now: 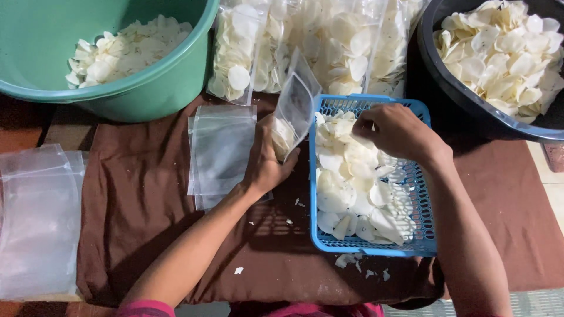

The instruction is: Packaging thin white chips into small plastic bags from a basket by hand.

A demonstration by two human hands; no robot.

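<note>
Left hand [267,161] fingers [289,157] curled round clear pouch [295,108], right hand [396,130] pinching chips [346,170]

A small clear plastic pouch [295,111], partly filled with pale chips, stands tilted beside the left edge of the blue basket [411,246], where white round chips [352,182] lie heaped

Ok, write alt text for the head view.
A person's left hand holds a partly filled clear bag while the right hand reaches into a blue basket of pale chips. Around them on a brown cloth lie empty bags, filled bags and two tubs of chips.
</note>
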